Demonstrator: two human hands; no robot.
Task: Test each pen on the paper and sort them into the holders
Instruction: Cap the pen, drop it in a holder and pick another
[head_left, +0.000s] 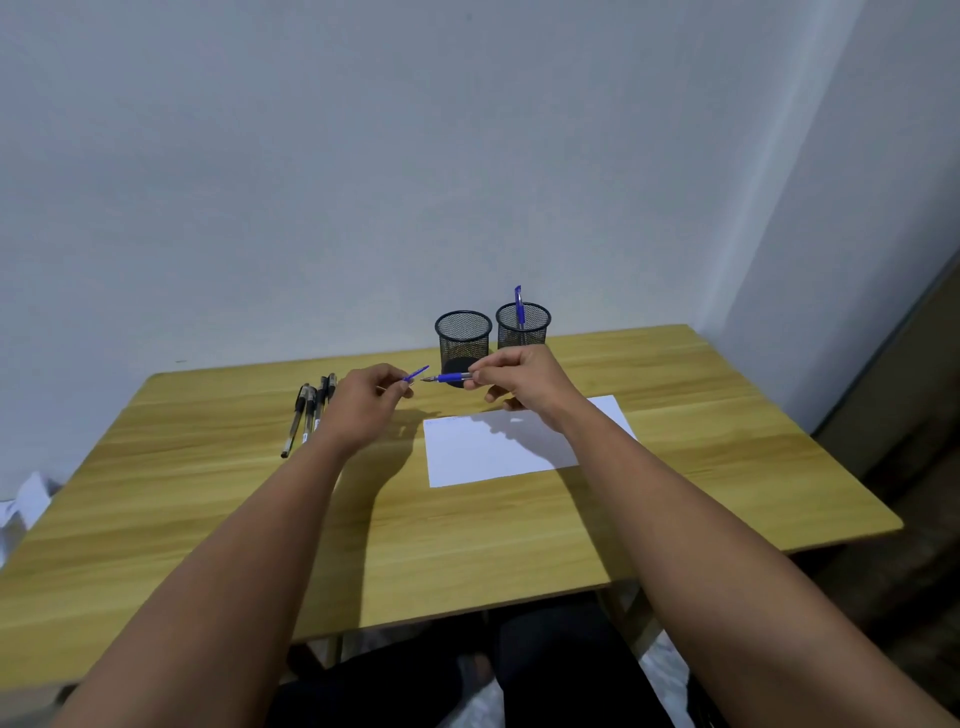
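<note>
right hand (511, 376) pinches a blue pen (451, 378), left hand (370, 392) pinches its cap (415, 374); holders (463, 340) just beyond the hands.

Bare tabletop (727, 415) lies right of the paper (498, 452) — open passage; two mesh holders (463, 340) block the far edge, loose pens (306, 415) the left.
</note>
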